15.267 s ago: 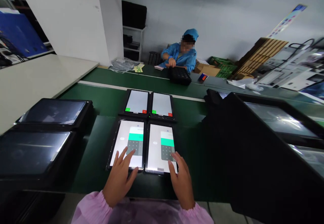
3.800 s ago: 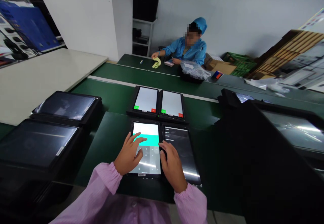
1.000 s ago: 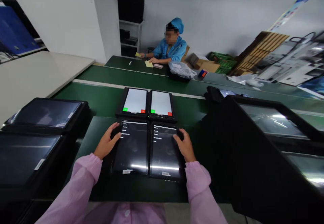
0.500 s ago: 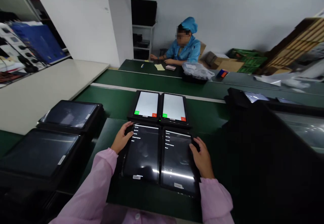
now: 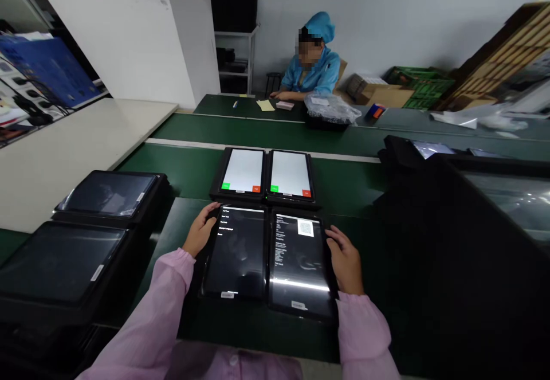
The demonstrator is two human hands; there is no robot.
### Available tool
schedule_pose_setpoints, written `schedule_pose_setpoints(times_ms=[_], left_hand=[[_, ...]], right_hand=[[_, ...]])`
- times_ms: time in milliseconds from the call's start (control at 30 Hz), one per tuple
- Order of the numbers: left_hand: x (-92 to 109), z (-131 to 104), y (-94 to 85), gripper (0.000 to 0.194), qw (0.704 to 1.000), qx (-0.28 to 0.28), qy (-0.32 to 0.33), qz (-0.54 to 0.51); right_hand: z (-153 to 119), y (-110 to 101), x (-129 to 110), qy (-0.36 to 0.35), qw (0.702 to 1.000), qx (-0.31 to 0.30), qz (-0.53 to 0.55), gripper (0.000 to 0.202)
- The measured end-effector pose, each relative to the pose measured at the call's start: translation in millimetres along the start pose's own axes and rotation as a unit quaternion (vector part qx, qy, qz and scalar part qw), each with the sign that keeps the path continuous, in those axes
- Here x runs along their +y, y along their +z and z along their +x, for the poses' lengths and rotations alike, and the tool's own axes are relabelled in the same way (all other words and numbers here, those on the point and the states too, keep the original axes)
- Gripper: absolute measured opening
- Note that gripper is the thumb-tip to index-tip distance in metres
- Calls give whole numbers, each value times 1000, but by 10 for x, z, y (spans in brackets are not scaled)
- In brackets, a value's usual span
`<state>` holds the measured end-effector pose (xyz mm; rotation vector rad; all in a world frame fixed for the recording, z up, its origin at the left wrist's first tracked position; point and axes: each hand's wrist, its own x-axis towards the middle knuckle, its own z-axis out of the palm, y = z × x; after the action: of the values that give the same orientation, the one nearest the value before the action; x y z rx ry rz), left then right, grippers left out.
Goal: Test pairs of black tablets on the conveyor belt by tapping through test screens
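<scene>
Two dark tablets lie side by side in front of me. The left tablet [image 5: 236, 254] shows a short white text menu. On the right tablet [image 5: 301, 274] there are lines of text and a QR code [image 5: 305, 227]. My left hand [image 5: 200, 231] grips the left tablet's outer edge near its upper corner, thumb by the screen. Along the right tablet's outer edge, my right hand [image 5: 346, 261] is curled with its thumb at the screen side; its lower fingers are partly hidden. Just beyond stand two lit tablets, a left one [image 5: 243, 169] and a right one [image 5: 290, 172], with white screens and green and red corner squares.
Dark-screened tablets [image 5: 60, 259] rest on black stands at my left. A large black object [image 5: 429, 225] rises at right. Across the green bench [image 5: 189, 130], a person in blue [image 5: 313, 73] sits near a plastic-covered bin [image 5: 330, 110]. A white table [image 5: 86, 139] adjoins at left.
The right tablet's screen has switched from the menu to a text page with a QR code. My view has shifted slightly; both hands stay at the tablets' outer edges.
</scene>
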<state>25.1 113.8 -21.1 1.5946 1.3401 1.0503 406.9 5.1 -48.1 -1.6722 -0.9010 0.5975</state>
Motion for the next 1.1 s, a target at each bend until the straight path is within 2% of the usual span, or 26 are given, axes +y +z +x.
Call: schedule_pose_setpoints(times_ms=[433, 633, 833, 1033, 1100], left_hand=[[38, 14, 27, 46, 1000, -2, 9, 6], [32, -29, 39, 45, 1000, 6, 20, 13], [1, -92, 22, 44, 999, 3, 24, 36], [33, -69, 20, 62, 997, -25, 21, 69], [48, -34, 30, 63, 997, -24, 17, 78]], right_hand=[[28, -19, 37, -26, 999, -7, -24, 34], [-28, -20, -52, -29, 997, -15, -70, 49], [-56, -32, 55, -11, 998, -10, -54, 46], [-66, -28, 39, -14, 998, -6, -65, 45], [-63, -20, 37, -17, 998, 0, -64, 46]])
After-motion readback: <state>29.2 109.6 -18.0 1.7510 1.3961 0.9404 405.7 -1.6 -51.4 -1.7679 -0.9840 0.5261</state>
